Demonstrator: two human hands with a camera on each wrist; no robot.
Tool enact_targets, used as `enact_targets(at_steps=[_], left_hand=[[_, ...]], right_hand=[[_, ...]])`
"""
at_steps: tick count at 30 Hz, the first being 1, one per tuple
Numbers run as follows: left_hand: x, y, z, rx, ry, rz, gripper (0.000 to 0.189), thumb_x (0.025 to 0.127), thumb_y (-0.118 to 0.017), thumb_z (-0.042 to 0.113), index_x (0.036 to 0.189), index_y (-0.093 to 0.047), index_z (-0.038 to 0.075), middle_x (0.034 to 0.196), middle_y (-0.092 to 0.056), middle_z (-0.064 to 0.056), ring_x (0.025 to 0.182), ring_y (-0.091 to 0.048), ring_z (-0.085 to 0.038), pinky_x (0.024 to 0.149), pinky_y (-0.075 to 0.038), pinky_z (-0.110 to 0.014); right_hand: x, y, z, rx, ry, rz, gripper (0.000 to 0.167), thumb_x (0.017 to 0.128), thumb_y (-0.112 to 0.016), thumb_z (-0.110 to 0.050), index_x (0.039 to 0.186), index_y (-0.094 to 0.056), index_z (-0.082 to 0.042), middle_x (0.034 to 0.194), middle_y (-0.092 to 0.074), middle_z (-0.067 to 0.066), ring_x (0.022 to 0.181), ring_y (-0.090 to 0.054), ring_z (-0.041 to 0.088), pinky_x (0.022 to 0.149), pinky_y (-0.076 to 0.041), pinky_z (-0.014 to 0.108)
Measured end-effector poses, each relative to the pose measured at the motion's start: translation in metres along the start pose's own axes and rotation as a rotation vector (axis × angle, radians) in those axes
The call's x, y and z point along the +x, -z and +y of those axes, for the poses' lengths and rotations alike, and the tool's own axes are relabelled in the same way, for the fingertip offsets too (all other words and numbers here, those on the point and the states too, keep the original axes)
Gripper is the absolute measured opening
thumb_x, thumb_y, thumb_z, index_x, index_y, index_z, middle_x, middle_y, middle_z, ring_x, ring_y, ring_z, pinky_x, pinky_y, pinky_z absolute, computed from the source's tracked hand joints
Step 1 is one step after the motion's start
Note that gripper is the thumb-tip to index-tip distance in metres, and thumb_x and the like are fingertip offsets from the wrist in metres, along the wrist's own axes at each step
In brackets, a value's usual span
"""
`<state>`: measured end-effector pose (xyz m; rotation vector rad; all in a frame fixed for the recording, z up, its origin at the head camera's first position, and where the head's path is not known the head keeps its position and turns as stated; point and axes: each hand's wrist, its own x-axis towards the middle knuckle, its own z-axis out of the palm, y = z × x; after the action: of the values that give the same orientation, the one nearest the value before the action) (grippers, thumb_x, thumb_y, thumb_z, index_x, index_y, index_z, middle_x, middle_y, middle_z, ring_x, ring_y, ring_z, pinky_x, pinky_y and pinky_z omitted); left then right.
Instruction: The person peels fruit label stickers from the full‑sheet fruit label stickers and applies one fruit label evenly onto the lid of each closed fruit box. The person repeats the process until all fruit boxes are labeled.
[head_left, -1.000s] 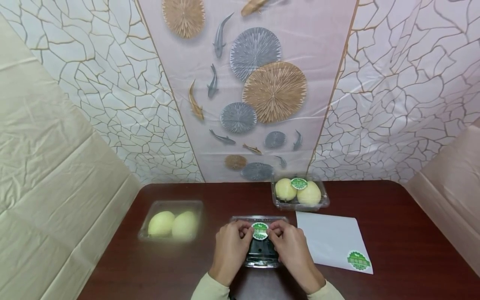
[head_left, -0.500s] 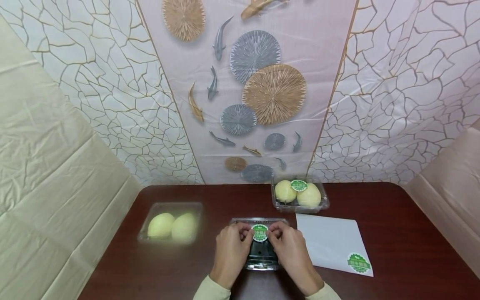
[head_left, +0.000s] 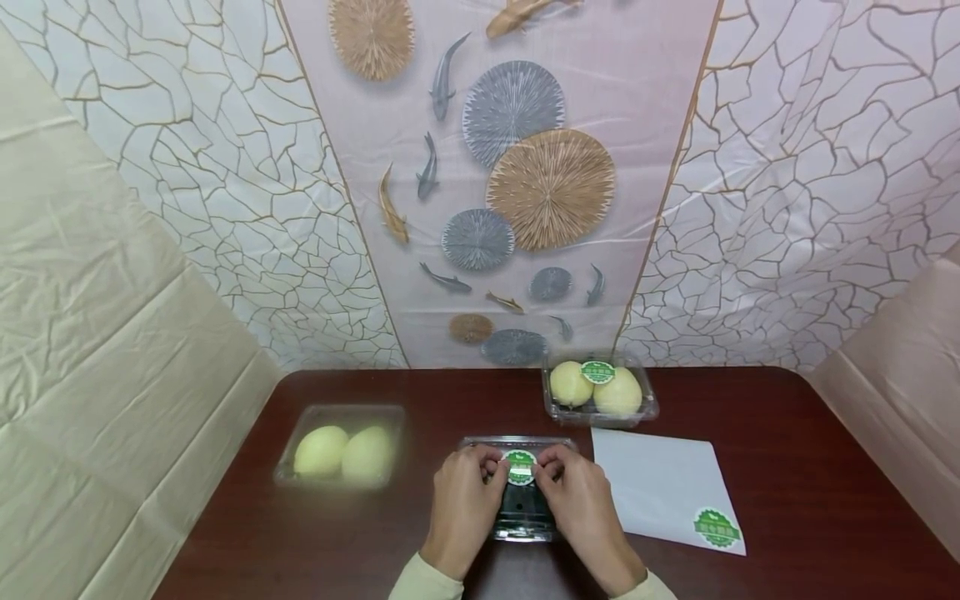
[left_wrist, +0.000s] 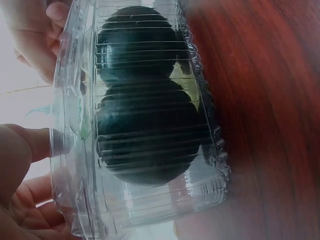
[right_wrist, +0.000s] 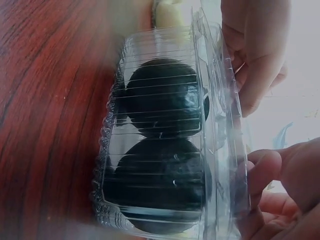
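A clear plastic clamshell box (head_left: 523, 532) sits on the table in front of me in the head view. Through its ribbed wall both wrist views show two dark round fruits (left_wrist: 147, 132), their kind unclear. On the lid is a round green-and-white sticker (head_left: 520, 468). My left hand (head_left: 465, 508) is at the sticker's left edge, pinching there with curled fingers, the thumb tip on the lid. Mirroring it, my right hand (head_left: 587, 504) pinches at the right edge. In the right wrist view, a thumb (right_wrist: 265, 167) touches the lid. The fingers partly hide the lid.
A clear box of two pale yellow fruits (head_left: 617, 392) with a matching sticker (head_left: 597, 372) stands at the back right. Another box (head_left: 288, 467) with two yellow fruits, blurred, is at left. A white sheet (head_left: 660, 475) bearing one green sticker (head_left: 716, 527) lies at right.
Both hands stay at the sticker with almost no movement. The whole head view has shifted slightly.
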<state>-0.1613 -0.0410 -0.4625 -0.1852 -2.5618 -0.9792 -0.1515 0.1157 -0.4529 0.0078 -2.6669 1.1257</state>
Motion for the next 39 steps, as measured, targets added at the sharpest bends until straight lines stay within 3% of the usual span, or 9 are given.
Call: enact_targets(at_steps=[25, 32, 39], left_hand=[[-0.003, -0.003, 0.002, 0.043, -0.045, 0.069, 0.008, 0.083, -0.087, 0.012, 0.088, -0.081, 0.011, 0.073, -0.064, 0.009, 0.069, -0.057, -0.009, 0.064, -0.051, -0.033], [-0.002, 0.0, 0.0, 0.032, -0.025, 0.046, 0.007, 0.084, -0.087, 0.012, 0.089, -0.081, 0.011, 0.074, -0.063, 0.01, 0.07, -0.058, -0.009, 0.066, -0.052, -0.034], [-0.001, 0.009, 0.005, 0.021, -0.045, 0.016, 0.008, 0.087, -0.086, 0.017, 0.092, -0.08, 0.016, 0.083, -0.068, 0.01, 0.076, -0.06, -0.008, 0.066, -0.051, -0.03]], right_hand=[[0.002, -0.001, -0.001, -0.013, -0.012, -0.021, 0.011, 0.09, -0.082, -0.009, 0.085, -0.072, -0.012, 0.071, -0.061, -0.008, 0.065, -0.052, 0.006, 0.06, -0.043, 0.027], [0.002, 0.001, -0.003, 0.0, -0.026, -0.031, 0.008, 0.091, -0.081, -0.009, 0.087, -0.074, -0.011, 0.072, -0.061, -0.007, 0.064, -0.052, 0.006, 0.059, -0.044, 0.027], [-0.002, 0.01, -0.007, 0.032, -0.023, -0.019, 0.005, 0.093, -0.08, -0.011, 0.091, -0.075, -0.012, 0.078, -0.062, -0.006, 0.063, -0.052, 0.005, 0.06, -0.045, 0.025]])
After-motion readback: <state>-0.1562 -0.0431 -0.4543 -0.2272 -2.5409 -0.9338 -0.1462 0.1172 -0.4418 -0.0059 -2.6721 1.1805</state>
